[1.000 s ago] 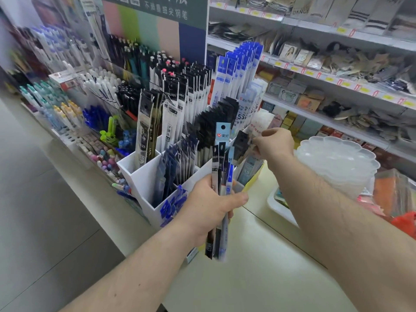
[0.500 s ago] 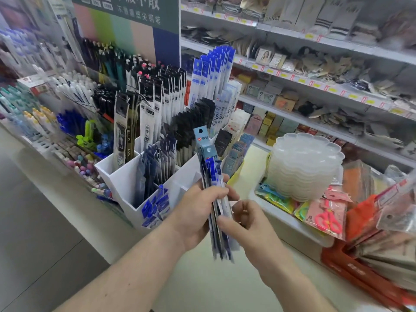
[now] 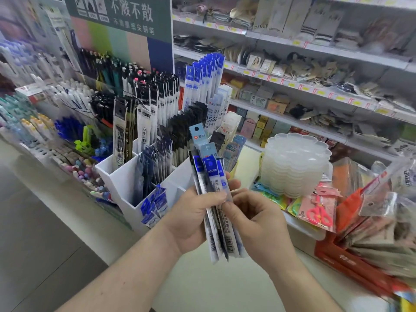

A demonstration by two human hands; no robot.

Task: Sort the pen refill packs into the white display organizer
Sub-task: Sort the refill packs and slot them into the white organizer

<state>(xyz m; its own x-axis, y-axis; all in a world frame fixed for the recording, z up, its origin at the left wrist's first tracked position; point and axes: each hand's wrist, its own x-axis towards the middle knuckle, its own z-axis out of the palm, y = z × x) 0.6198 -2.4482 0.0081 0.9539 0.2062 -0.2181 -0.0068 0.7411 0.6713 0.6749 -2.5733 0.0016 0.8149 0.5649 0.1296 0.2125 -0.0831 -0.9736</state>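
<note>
My left hand point(image 3: 193, 218) grips a fanned bundle of long pen refill packs point(image 3: 212, 176), blue and black, held upright in front of me. My right hand point(image 3: 255, 218) pinches the right edge of the bundle with thumb and fingers. Just beyond and to the left stands the white display organizer point(image 3: 126, 176), its stepped compartments filled with upright refill packs: black ones at the back, dark blue in the middle, bright blue packs point(image 3: 154, 204) in the front slot.
A stack of clear flower-shaped palettes point(image 3: 295, 163) sits right of the organizer, with packaged pink scissors point(image 3: 318, 213) and red boxes point(image 3: 346, 257) further right. Pens and markers point(image 3: 67, 129) fill racks on the left. Store shelves point(image 3: 292, 86) run behind. The beige counter point(image 3: 225, 287) lies below my hands.
My right hand came back from the organizer's rear compartments and joined the left at the bundle, now pinching its edge. The view shifted rightward and closer.
</note>
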